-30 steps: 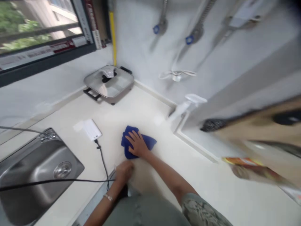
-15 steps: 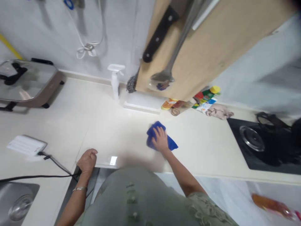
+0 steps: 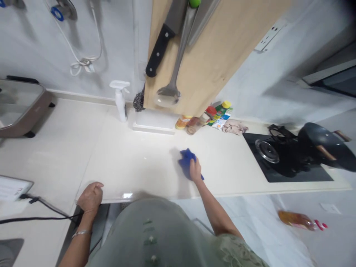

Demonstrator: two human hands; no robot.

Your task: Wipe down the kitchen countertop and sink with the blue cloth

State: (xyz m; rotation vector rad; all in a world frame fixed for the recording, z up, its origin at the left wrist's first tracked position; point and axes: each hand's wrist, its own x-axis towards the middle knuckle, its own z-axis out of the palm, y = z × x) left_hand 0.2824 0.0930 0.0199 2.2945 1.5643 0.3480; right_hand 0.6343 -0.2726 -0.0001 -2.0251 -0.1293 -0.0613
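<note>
Right hand [image 3: 195, 170] is pressed down on a crumpled blue cleaning cloth [image 3: 185, 164], fingers clutching it against the cream-coloured glossy desk [image 3: 133, 155], well out from the front edge. Left hand [image 3: 90, 197] sits at the desk's front edge, curled into a loose fist, holding nothing that shows, a silver bracelet [image 3: 80, 233] on the wrist. Just beside it runs a black power cable [image 3: 41, 207]. Behind the cloth, by the wall, stands a white spray bottle [image 3: 120, 100], with a cluster of small seasoning jars [image 3: 194, 122] further right. A black gas hob [image 3: 286, 161] carries a dark wok [image 3: 325, 142] at far right.
</note>
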